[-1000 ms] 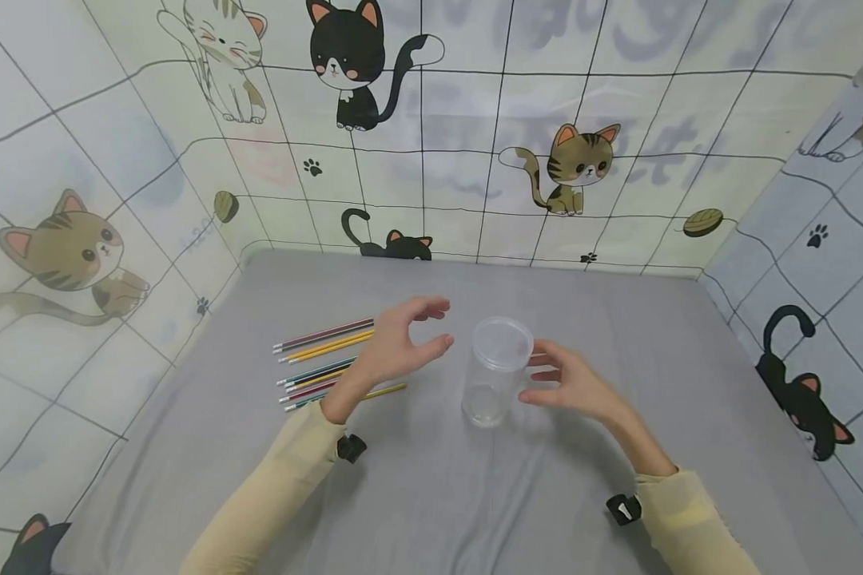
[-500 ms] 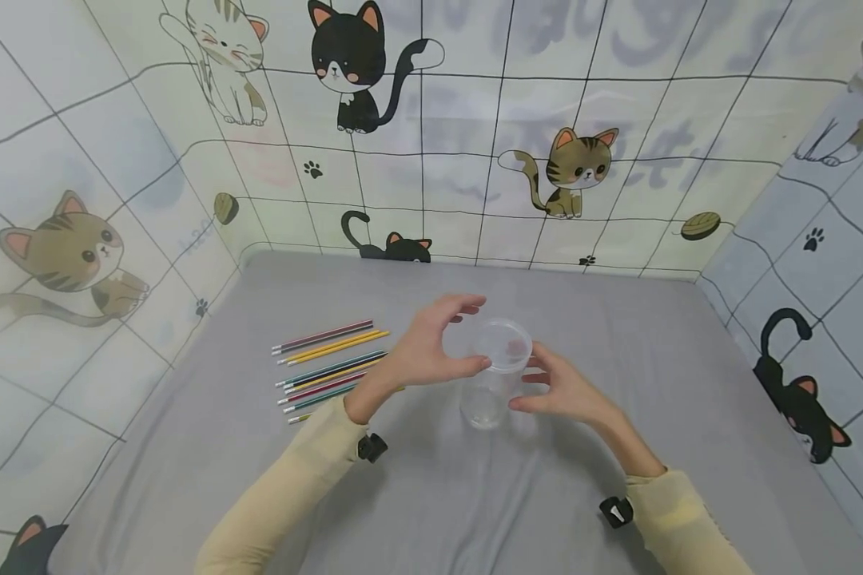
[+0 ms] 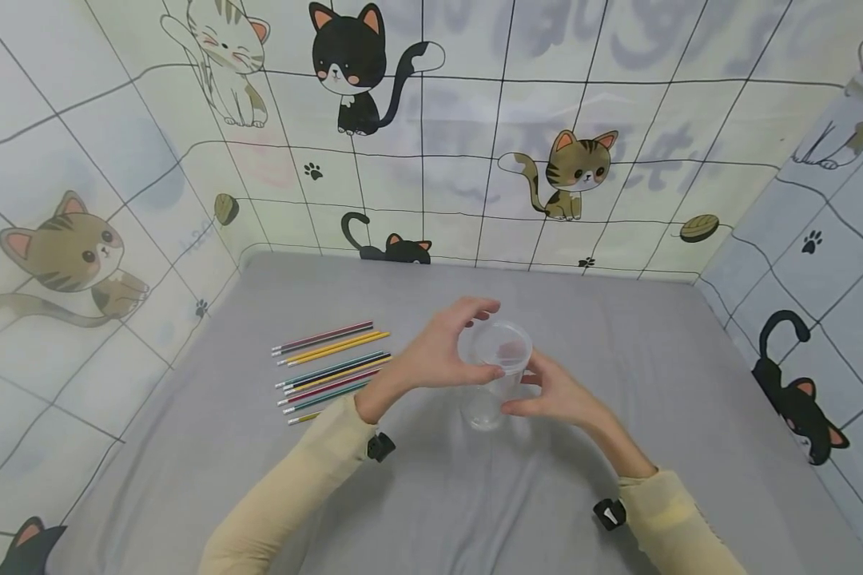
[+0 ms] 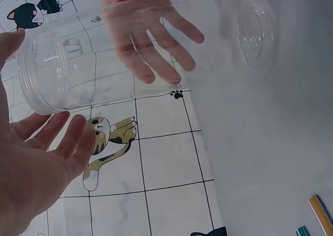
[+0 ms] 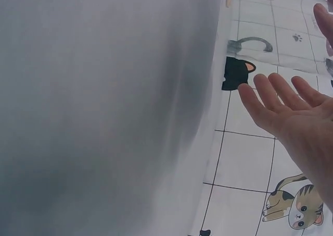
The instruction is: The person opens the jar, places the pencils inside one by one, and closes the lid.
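Note:
A tall clear plastic jar point(image 3: 483, 409) with a round clear lid point(image 3: 507, 339) stands on the grey cloth. My left hand point(image 3: 435, 351) spreads around the lid, thumb on the near side and fingers reaching past the far side. In the left wrist view the thumb comes close to the rim of the lid point(image 4: 44, 72), while the fingers stay extended by its opposite edge. My right hand point(image 3: 554, 391) is at the jar's right side with loosely straight fingers. Its fingers point(image 4: 161, 43) show through the clear wall of the jar point(image 4: 208, 64) in the left wrist view.
Several coloured pencils point(image 3: 334, 348) with white ends lie in loose rows left of the jar. Grey cloth point(image 3: 654, 351) covers the surface, with folds near the front. Cat-printed sheeting point(image 3: 467, 184) rises at the back and both sides.
My left hand has moved right, away from over the pencils, to the jar's lid. My right hand has shifted slightly left, closer against the jar. The jar has stayed in place.

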Available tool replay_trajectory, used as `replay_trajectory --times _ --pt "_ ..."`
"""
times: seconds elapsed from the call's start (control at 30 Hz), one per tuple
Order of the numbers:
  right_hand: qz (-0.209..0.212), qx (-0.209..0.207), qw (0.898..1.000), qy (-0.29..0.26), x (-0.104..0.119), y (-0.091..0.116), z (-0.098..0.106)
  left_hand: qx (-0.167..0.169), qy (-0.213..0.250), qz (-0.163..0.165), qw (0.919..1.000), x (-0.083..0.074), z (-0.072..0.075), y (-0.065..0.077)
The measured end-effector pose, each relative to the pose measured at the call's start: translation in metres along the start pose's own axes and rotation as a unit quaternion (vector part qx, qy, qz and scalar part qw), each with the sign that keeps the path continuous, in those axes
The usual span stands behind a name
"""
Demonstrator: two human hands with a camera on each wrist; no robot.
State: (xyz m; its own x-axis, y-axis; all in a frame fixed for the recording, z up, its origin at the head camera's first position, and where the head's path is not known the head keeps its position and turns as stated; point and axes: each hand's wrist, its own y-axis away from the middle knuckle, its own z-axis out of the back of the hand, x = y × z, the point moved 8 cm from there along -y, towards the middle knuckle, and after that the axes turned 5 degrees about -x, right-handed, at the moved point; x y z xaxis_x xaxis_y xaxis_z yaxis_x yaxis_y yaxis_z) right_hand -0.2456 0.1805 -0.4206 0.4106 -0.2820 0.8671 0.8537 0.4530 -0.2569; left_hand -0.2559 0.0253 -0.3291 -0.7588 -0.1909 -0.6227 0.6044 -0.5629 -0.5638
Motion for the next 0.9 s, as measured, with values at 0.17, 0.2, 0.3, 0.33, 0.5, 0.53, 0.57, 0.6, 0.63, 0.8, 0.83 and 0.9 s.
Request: replay_trajectory --times 0.17,0.2,0.3,0.33,0.5,0.53,0.57,0.6,0.63,0.8,0.83,0.9 --pt "-0.008 -0.001 1.0 -0.007 0.002 0.0 -0.004 0.005 0.008 -0.01 0.9999 -0.001 -0.003 -0.001" --pt "-0.011 0.0 1.0 -0.01 0.002 0.0 -0.005 0.006 0.009 -0.012 0.9999 -0.002 -0.003 -0.001" --pt "-0.011 0.002 1.0 -0.015 0.002 -0.001 -0.007 0.009 0.011 -0.017 0.9998 -0.003 -0.004 -0.002" --pt "-0.008 0.003 1.0 -0.014 0.002 -0.001 -0.007 0.011 0.01 -0.017 0.9998 -0.004 -0.004 -0.002" --pt "0.003 0.01 1.0 -0.02 0.005 -0.003 -0.011 0.024 -0.006 -0.005 0.9997 -0.004 -0.006 -0.003" --pt "0.003 0.011 1.0 -0.021 0.005 -0.003 -0.011 0.027 -0.009 -0.002 0.9996 -0.004 -0.006 -0.004" --pt "0.004 0.011 1.0 -0.023 0.006 -0.003 -0.012 0.03 -0.012 0.002 0.9995 -0.004 -0.006 -0.004" --pt "0.005 0.01 1.0 -0.022 0.006 -0.003 -0.012 0.033 -0.014 0.004 0.9994 -0.004 -0.006 -0.004" --pt "0.005 0.009 1.0 -0.02 0.006 -0.003 -0.013 0.034 -0.015 0.006 0.9993 -0.004 -0.006 -0.004" --pt "-0.001 0.0 1.0 0.0 0.005 -0.003 -0.014 0.036 -0.025 0.028 0.9987 -0.005 -0.006 -0.005" --pt "-0.005 -0.003 1.0 0.005 0.005 -0.002 -0.014 0.035 -0.03 0.034 0.9984 -0.005 -0.006 -0.005" --pt "-0.014 -0.008 1.0 0.017 0.004 -0.002 -0.014 0.033 -0.039 0.046 0.9976 -0.005 -0.006 -0.005"
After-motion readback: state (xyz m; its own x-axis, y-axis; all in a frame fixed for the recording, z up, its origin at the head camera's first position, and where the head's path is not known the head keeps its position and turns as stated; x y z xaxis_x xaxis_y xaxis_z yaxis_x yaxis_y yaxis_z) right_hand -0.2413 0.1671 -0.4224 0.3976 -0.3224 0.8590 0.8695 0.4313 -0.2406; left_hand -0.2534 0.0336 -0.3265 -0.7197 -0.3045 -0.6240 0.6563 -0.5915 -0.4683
